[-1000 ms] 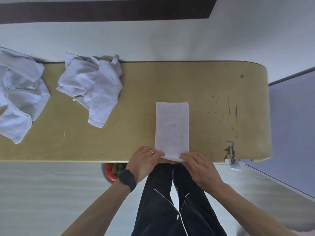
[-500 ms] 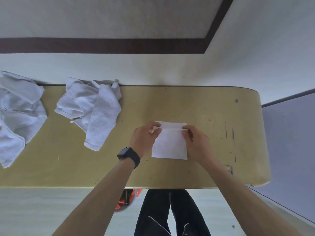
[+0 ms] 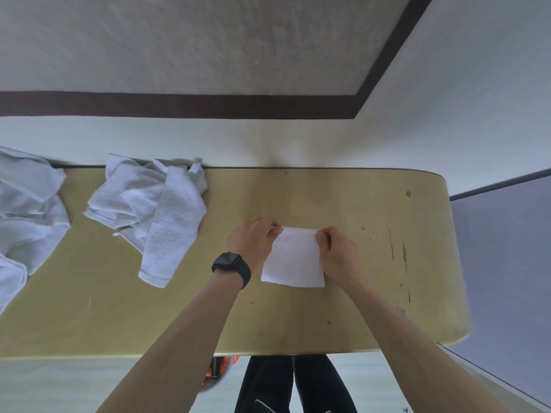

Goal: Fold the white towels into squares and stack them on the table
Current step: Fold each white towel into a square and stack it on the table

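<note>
A white towel [image 3: 293, 259], folded to a near square, lies on the yellow table [image 3: 372, 263] right of centre. My left hand [image 3: 253, 242], with a black watch on the wrist, pinches the towel's far left corner. My right hand [image 3: 338, 254] pinches the far right corner, and its palm lies along the towel's right edge. A crumpled white towel [image 3: 155, 216] lies at the table's far left of centre. A larger heap of white towels [image 3: 26, 216] covers the left end.
The table's far edge meets a white wall. Its right end is rounded, with scratches and dark marks [image 3: 399, 251]. A grey partition [image 3: 507, 263] stands to the right. Under the near edge are my dark trousers [image 3: 295, 383] and a red object [image 3: 220, 368].
Both hands carried the towel's near end from the table's near edge to its far end, halving the long strip. The two ends now lie flush under the pinching fingers.
</note>
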The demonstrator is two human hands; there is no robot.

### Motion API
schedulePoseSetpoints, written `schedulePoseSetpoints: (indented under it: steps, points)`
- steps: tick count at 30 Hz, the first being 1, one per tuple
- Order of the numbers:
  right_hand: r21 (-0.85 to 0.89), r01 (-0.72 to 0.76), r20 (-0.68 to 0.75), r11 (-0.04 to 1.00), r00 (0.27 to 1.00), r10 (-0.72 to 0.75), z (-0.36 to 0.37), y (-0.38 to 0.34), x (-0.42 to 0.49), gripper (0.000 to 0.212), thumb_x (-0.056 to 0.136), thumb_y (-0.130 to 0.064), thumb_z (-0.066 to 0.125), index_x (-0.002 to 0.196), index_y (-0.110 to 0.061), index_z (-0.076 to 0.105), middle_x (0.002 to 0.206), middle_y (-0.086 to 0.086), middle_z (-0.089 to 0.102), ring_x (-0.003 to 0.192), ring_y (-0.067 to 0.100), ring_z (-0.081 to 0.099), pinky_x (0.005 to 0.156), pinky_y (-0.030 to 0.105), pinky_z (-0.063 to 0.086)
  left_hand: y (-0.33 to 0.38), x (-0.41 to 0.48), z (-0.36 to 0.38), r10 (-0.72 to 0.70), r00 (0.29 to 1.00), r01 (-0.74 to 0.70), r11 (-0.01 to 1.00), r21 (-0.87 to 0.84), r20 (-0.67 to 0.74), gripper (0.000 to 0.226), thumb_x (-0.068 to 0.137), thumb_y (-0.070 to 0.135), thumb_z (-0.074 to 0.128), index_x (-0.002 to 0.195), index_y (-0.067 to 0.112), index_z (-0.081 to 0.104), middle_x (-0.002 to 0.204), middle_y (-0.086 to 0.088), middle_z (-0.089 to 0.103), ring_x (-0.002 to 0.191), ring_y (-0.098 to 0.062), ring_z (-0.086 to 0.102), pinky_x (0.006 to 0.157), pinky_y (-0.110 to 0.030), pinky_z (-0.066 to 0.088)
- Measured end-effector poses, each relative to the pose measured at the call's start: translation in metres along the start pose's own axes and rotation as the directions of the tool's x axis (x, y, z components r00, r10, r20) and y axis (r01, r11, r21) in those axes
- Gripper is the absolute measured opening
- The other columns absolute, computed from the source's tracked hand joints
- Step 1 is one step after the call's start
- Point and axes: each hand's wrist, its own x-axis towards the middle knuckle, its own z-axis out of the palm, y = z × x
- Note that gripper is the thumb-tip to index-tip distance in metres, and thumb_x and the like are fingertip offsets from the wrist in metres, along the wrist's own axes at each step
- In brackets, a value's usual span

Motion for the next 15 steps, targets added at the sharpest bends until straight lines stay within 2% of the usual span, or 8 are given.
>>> schedulePoseSetpoints:
  steps: [4, 9, 15]
  points:
    - [-0.02, 0.019, -0.006, 1.0, 1.0, -0.019, -0.001, -0.001, 0.001, 0.017, 0.104, -0.031, 0.036, 0.103, -0.024, 0.051, 0.079, -0.001, 0.063, 0.072, 0.02, 0.06, 0.062, 0.039, 0.049, 0.005, 0.007, -0.002, 0.003, 1.0, -0.002, 0.999, 0.036, -0.003, 0.018, 0.103, 0.035, 0.043, 0.106, 0.032, 0.06, 0.099, 0.008, 0.063, 0.08, -0.018, 0.06, 0.069, -0.034, 0.053]
    - [-0.033, 0.023, -0.021, 0.999, 0.999, -0.024, -0.003, -0.002, 0.003, 0.013, 0.104, -0.031, 0.037, 0.104, -0.025, 0.048, 0.079, 0.001, 0.064, 0.07, 0.022, 0.06, 0.058, 0.038, 0.046, 0.004, 0.011, 0.0, -0.002, 1.0, 0.002, 0.999, 0.042, -0.004, 0.011, 0.102, 0.036, 0.041, 0.104, 0.033, 0.051, 0.094, 0.009, 0.063, 0.077, -0.018, 0.061, 0.065, -0.036, 0.054]
    - [-0.074, -0.025, -0.01, 0.997, 1.0, 0.025, -0.006, -0.006, 0.012, 0.018, 0.103, -0.036, 0.038, 0.108, -0.024, 0.05, 0.08, -0.003, 0.064, 0.07, 0.016, 0.06, 0.059, 0.035, 0.048, 0.005, 0.005, 0.005, -0.026, 0.998, 0.029, 0.999, 0.043, -0.06, 0.011, 0.101, 0.037, 0.043, 0.103, 0.034, 0.054, 0.101, 0.01, 0.056, 0.076, -0.018, 0.06, 0.062, -0.029, 0.048]
